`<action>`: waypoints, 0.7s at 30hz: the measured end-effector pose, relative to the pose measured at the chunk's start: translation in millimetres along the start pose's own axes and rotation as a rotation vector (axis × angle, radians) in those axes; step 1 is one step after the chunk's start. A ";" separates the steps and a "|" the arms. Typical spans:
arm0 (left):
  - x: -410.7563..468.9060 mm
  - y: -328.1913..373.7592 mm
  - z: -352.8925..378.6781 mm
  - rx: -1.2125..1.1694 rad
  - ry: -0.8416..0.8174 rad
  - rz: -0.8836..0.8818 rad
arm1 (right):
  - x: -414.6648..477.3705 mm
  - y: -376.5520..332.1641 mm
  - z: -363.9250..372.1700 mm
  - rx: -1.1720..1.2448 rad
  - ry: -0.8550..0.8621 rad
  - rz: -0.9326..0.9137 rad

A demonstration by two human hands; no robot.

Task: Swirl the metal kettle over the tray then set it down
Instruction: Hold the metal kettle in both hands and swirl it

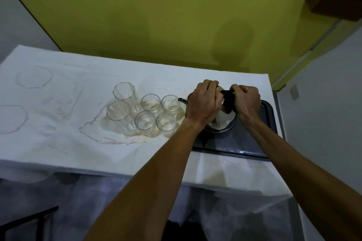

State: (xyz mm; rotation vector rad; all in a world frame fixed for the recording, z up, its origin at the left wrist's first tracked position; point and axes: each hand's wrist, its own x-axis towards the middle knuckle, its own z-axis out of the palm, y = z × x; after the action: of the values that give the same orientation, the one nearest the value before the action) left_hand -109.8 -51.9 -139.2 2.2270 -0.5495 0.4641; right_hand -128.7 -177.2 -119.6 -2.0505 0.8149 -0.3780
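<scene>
Head view: over the dark tray (252, 150) we see the right hand (247, 101) clenched on the kettle (223, 121) handle; left hand (203, 101) grasps its top.

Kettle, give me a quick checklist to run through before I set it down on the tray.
1. Right hand on the dark handle: ok, fingers closed round it.
2. Left hand steadying the kettle from the top: ok, it lies over the body.
3. Kettle above the tray: ok, its body sits over the tray's left part.
4. Bare tray to land on: ok, dark surface shows near and to the right of the kettle.
5. Spout clear of the glasses: not ok, its tip points at the nearest glass and is very close.
6. Kettle touching the tray or lifted: cannot tell, the hands hide its base.
</scene>
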 end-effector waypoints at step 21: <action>-2.3 11.9 -1.6 -0.023 0.032 0.020 | -0.2 0.5 -9.8 -0.037 0.010 -0.016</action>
State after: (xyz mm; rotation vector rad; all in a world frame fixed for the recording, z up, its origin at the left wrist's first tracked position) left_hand -118.2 -57.4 -132.1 2.1899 -0.5582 0.5003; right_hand -134.4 -183.4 -114.4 -2.0921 0.8170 -0.3850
